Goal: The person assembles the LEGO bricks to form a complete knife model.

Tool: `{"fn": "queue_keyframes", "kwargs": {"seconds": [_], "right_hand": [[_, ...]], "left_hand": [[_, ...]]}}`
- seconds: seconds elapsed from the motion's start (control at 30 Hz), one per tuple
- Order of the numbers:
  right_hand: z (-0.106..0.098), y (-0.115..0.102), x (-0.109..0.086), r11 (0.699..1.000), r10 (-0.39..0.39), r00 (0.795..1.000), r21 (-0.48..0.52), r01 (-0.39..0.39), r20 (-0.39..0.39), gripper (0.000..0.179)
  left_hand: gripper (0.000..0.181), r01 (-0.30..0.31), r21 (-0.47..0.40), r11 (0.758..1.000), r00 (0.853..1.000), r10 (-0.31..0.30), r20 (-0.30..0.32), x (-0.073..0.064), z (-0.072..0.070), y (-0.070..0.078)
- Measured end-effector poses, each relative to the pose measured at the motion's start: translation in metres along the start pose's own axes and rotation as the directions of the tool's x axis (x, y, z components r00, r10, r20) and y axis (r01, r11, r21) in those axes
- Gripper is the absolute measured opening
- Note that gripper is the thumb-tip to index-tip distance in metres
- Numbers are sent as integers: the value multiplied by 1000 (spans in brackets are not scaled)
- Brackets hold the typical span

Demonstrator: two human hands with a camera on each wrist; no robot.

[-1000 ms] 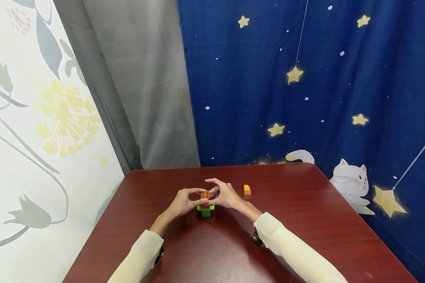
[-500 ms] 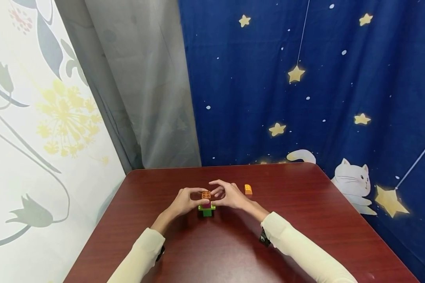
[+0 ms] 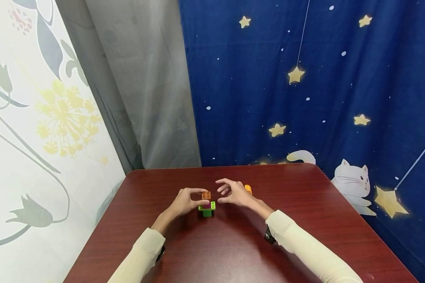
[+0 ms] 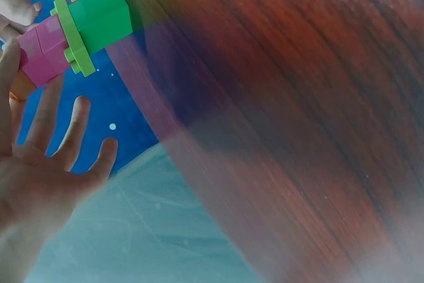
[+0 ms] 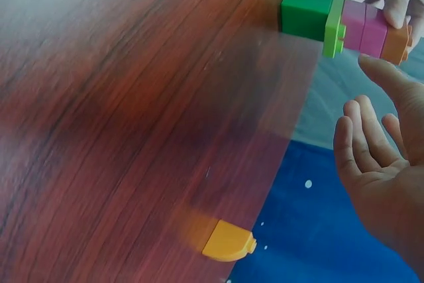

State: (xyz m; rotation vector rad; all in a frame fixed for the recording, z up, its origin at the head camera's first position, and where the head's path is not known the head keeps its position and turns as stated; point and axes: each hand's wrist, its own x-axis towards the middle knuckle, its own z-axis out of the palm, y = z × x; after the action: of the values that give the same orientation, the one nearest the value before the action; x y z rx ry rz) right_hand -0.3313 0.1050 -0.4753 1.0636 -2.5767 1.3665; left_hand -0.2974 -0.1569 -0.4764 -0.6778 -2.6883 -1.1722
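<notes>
The small tower of studded plastic bricks (image 3: pixel 207 208) stands upright on the glossy reddish-brown wood-grain table (image 3: pixel 212 243), between the person's two hands. From the bottom up we count a dark green block (image 4: pixel 101 16), a thin lime-green studded plate (image 4: pixel 74 36) wider than the block beneath it, two pinkish-purple blocks (image 4: pixel 44 50) and, at the top, an orange brick (image 3: pixel 206 195) whose four studs face up.

We see the left hand (image 3: pixel 185 201) grasping the tower near its top, thumb and index finger pinching it around the orange brick, the other fingers spread apart in the left wrist view. The right hand (image 3: pixel 235 193) is released: its fingers bend loosely in the air, just beside the tower and apart from it.

Near the right hand, toward the far edge of the table, we find a yellow-orange brick with a curved side (image 5: pixel 228 240); in the head view the hand partly covers it. Both arms wear cream sleeves (image 3: pixel 304 247). Behind the table we see a grey curtain (image 3: pixel 148 78) next to a deep blue curtain printed with stars and a white cat (image 3: pixel 233 78).
</notes>
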Motion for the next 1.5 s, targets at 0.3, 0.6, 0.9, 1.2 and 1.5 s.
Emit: {"fn": "queue_keyframes", "kwargs": {"seconds": [0.3, 0.6, 0.9, 1.2, 1.5], "right_hand": [[-15, 14, -4, 999, 12, 1000, -38, -13, -25, 63], [-33, 28, -7, 997, 34, 997, -69, -39, -72, 63], [-57, 41, -8, 992, 69, 992, -100, -79, -105, 62], [-73, 53, -10, 983, 74, 986, -155, -97, -148, 60], [-75, 67, -18, 981, 68, 986, -168, -94, -153, 57]], "left_hand": [[39, 12, 21, 1000, 1000, -12, -7, 0, 1, -1], [40, 6, 11, 1000, 1000, -6, -3, 0, 1, 1], [39, 7, 15, 1000, 1000, -7, 6, 0, 1, 0], [40, 36, 12, 999, 999, -36, 12, 1, 0, 0], [39, 19, 9, 1000, 1000, -19, 11, -1, 0, 1]]}}
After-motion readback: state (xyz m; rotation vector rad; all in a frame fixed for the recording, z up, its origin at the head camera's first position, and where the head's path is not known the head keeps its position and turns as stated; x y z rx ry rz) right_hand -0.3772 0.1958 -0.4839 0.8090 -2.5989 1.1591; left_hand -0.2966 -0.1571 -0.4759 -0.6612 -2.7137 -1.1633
